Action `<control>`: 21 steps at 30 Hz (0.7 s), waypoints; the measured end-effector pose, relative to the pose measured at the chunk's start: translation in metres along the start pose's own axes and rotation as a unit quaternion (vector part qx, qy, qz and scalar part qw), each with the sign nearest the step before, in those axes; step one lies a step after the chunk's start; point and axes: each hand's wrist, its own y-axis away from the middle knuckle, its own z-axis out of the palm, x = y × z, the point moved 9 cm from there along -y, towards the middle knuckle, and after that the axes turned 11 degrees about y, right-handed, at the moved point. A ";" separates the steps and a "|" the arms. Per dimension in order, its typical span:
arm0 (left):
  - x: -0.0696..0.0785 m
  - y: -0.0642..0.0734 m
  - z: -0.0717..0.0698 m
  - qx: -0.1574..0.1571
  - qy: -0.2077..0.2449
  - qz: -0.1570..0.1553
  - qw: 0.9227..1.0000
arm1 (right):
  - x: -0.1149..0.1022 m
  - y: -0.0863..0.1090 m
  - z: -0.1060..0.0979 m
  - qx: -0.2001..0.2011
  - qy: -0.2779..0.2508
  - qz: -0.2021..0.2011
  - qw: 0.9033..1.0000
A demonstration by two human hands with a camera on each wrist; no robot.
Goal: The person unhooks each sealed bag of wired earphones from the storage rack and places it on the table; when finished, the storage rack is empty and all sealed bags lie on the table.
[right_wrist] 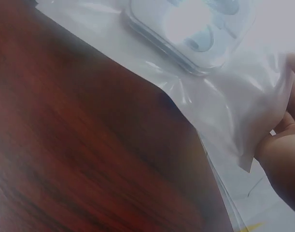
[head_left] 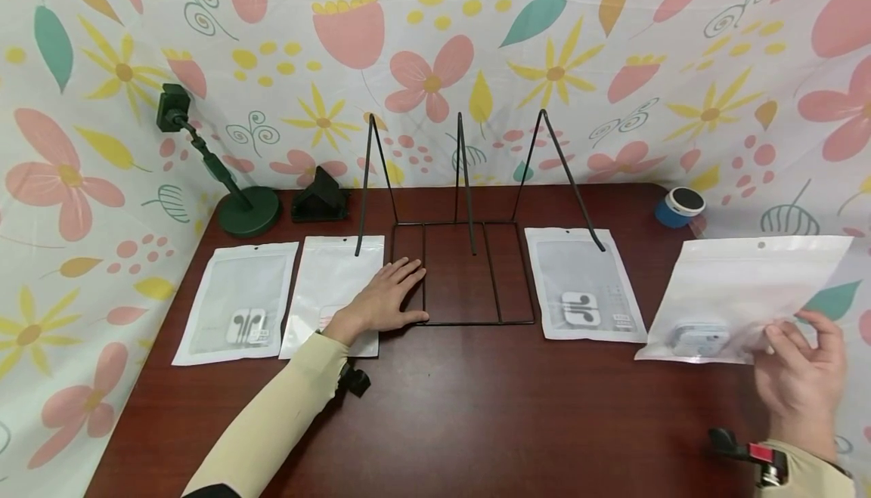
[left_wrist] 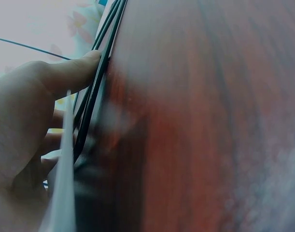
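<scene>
A black wire rack (head_left: 497, 323) with upright prongs stands mid-table. My left hand (head_left: 383, 295) rests on the left side of its base, fingers spread, thumb at the front wire; the left wrist view shows that thumb (left_wrist: 72, 75) touching the wire (left_wrist: 91, 104). Part of a white zip bag (head_left: 340, 275) lies beneath the left hand and forearm. At the right, my right hand (head_left: 803, 373) pinches the lower right corner of another white zip bag (head_left: 755, 286), tilted up, with boxed earphones (right_wrist: 205, 38) in its lower part. The right fingers (right_wrist: 294, 96) show partly at that view's edge.
Zip bags with earphones lie left (head_left: 234, 294) and right of the rack (head_left: 578, 271), the latter under a prong. Along the back are a dark green stand (head_left: 248, 211), a black wedge-shaped block (head_left: 320, 199) and a small blue and white speaker (head_left: 677, 211). A flowered cloth hangs behind.
</scene>
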 end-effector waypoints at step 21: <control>0.000 0.002 0.001 -0.009 0.007 -0.010 1.000 | 0.017 -0.013 -0.049 0.134 0.149 0.115 0.973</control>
